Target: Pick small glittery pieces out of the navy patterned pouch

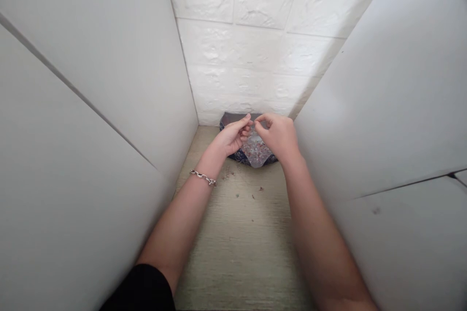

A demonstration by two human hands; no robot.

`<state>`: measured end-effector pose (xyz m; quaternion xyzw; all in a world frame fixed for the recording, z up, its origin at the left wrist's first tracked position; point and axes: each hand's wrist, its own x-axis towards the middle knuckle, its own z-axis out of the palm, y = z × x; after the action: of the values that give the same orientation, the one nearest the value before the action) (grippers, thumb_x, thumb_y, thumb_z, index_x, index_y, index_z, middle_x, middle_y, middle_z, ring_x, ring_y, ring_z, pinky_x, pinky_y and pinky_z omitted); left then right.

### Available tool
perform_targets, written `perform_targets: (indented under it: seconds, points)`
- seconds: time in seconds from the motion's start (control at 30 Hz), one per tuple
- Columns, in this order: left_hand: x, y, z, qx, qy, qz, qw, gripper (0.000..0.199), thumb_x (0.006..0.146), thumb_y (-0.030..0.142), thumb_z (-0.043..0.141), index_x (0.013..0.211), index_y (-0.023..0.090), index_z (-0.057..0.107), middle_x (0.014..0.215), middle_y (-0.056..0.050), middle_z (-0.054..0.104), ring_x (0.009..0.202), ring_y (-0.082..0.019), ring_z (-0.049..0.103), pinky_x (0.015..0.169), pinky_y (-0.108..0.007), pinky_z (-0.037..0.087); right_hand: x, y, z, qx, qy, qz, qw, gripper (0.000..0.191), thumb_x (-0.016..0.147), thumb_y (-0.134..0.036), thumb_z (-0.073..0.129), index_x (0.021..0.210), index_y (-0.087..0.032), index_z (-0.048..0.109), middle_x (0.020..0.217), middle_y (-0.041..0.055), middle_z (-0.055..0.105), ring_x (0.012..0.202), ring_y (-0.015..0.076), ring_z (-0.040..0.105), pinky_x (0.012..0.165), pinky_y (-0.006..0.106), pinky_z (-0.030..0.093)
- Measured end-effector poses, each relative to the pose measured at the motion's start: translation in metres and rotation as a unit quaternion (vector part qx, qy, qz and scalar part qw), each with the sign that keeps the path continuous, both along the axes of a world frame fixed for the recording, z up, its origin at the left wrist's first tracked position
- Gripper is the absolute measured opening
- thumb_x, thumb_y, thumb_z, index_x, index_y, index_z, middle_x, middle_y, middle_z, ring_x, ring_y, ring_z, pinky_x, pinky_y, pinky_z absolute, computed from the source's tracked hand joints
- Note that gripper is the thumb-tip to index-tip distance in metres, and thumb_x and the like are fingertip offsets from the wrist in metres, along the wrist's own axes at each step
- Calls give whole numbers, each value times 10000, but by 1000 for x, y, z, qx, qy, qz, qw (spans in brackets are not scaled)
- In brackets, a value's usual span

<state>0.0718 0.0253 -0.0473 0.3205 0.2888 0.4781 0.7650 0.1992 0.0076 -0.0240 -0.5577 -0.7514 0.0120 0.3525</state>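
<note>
My left hand is closed, its thumb and forefinger pressed together and the other fingers curled. Just to its right, my right hand pinches with thumb and forefinger, the two fingertip pairs almost meeting. Whatever they hold is too small to make out. Behind and below both hands lies a see-through plastic bag with many tiny multicoloured pieces in it. It rests on a dark blue patterned item, partly hidden by my hands. A silver chain bracelet circles my left wrist.
Several tiny bits lie scattered on the pale wood-grain surface. Tall light-grey panels stand close on the left and right. A white brick-textured wall closes off the back.
</note>
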Motion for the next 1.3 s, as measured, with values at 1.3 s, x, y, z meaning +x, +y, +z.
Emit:
perform_targets:
  seconds: [1.3]
  points:
    - [-3, 5, -6, 52, 67, 38, 996, 215, 671, 293, 608, 605, 100, 542, 491, 28, 435, 410, 1, 379, 352, -121, 238, 0, 4, -5, -143, 137, 68, 978, 254, 685, -385, 447, 700, -167, 577, 583, -16, 538, 531, 84, 422, 532, 223, 301]
